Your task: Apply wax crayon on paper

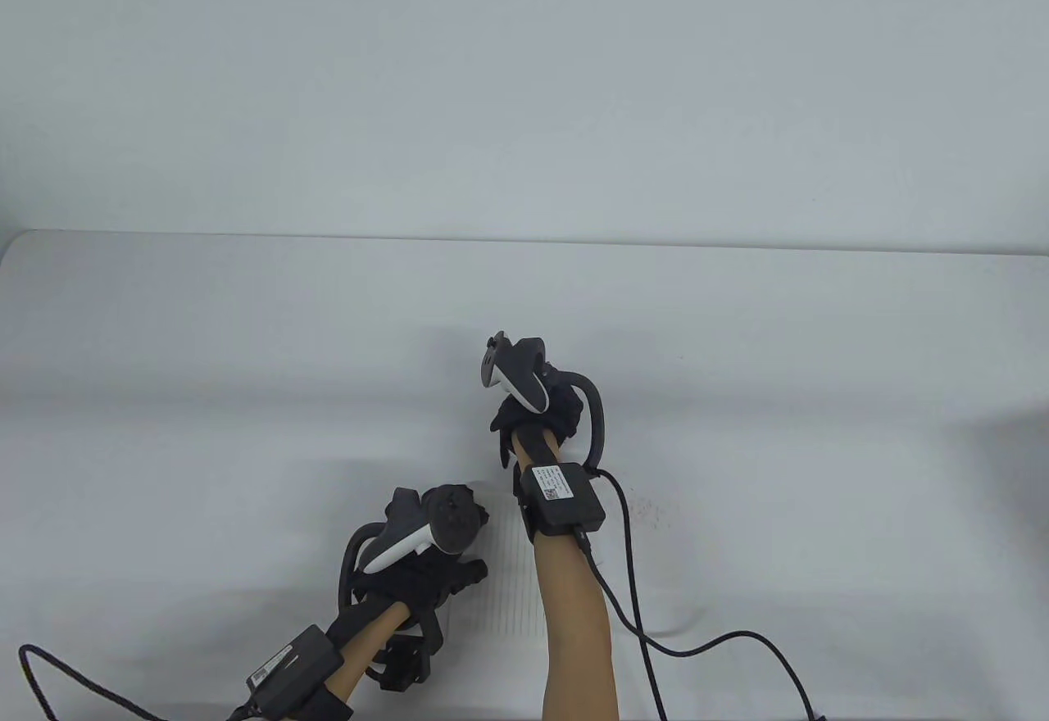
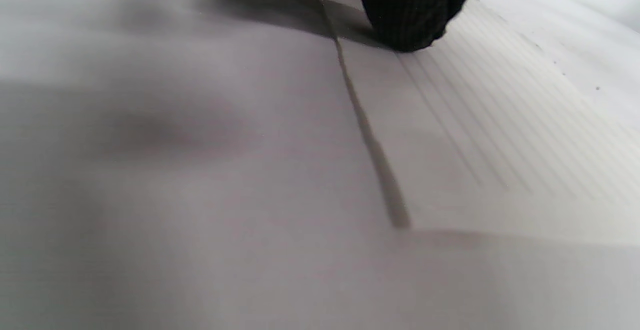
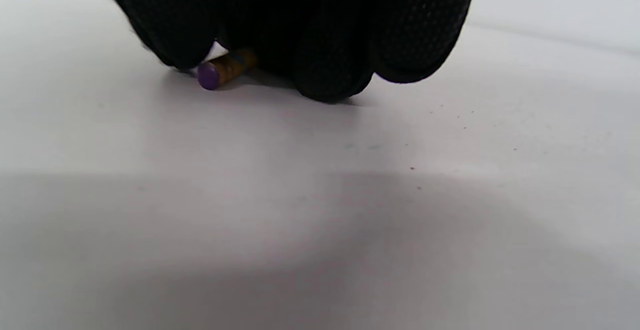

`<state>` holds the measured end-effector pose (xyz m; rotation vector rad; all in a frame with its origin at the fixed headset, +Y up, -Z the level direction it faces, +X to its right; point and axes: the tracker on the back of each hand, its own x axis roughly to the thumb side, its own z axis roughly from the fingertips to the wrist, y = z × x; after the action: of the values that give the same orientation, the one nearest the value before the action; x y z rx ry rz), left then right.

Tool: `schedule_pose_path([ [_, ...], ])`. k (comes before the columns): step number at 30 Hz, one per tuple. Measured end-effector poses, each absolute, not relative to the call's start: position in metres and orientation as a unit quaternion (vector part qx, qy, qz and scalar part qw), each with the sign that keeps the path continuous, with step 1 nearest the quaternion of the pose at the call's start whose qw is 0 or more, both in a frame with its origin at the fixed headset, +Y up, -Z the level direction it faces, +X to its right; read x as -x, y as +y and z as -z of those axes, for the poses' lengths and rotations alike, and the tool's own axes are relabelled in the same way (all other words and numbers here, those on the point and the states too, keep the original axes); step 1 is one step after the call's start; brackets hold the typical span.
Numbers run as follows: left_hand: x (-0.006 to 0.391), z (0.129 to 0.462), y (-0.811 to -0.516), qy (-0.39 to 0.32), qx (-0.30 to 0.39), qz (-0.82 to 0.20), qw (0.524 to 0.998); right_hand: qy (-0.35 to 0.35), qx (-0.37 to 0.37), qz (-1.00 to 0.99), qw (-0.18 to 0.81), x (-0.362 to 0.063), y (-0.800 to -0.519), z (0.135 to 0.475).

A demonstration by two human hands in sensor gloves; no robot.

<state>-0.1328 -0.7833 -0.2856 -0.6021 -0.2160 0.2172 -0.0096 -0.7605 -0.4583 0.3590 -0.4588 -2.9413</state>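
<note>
A sheet of lined paper (image 1: 512, 582) lies on the white table near the front edge; it also shows in the left wrist view (image 2: 500, 135). My left hand (image 1: 459, 569) rests on the paper's left part, and one gloved fingertip (image 2: 410, 10) presses on it beside its edge. A purple wax crayon (image 3: 220, 70) with an orange wrapper lies on the table beyond the paper. My right hand (image 3: 260, 65) is curled down over it, fingers closed around it with only its purple end showing. In the table view the right hand (image 1: 512, 422) hides the crayon.
The white table (image 1: 246, 385) ends at a far edge against a pale wall. A black cable (image 1: 639, 590) runs from my right wrist across the table to the front right. Small reddish specks (image 1: 647, 508) mark the table right of my forearm.
</note>
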Motion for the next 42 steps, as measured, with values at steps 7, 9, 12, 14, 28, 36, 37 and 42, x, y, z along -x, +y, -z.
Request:
schedule_pose_path([
  [7, 0.133, 0.286, -0.783, -0.106, 0.296, -0.108, 0.943, -0.158, -0.127, 0.974, 0.098, 0.015, -0.759, 0.454],
  [9, 0.133, 0.286, -0.783, -0.106, 0.296, -0.108, 0.943, -0.146, -0.12, 0.977, 0.098, 0.014, -0.759, 0.453],
  [12, 0.133, 0.286, -0.784, -0.106, 0.296, -0.109, 0.943, -0.126, -0.114, 0.981, 0.098, 0.012, -0.761, 0.452],
  [14, 0.133, 0.286, -0.784, -0.106, 0.297, -0.109, 0.943, -0.117, -0.107, 0.982, 0.099, 0.011, -0.763, 0.453],
  [28, 0.134, 0.286, -0.784, -0.107, 0.303, -0.116, 0.94, -0.118, -0.014, 0.993, -0.013, -0.026, -0.753, 0.435],
  [36, 0.135, 0.285, -0.785, -0.108, 0.307, -0.12, 0.938, -0.158, 0.021, 0.986, -0.045, -0.049, -0.75, 0.412],
  [37, 0.135, 0.285, -0.785, -0.108, 0.309, -0.121, 0.937, -0.164, 0.014, 0.986, -0.037, -0.052, -0.749, 0.409],
  [42, 0.135, 0.286, -0.785, -0.109, 0.312, -0.121, 0.936, -0.155, 0.024, 0.987, -0.042, -0.066, -0.746, 0.391],
])
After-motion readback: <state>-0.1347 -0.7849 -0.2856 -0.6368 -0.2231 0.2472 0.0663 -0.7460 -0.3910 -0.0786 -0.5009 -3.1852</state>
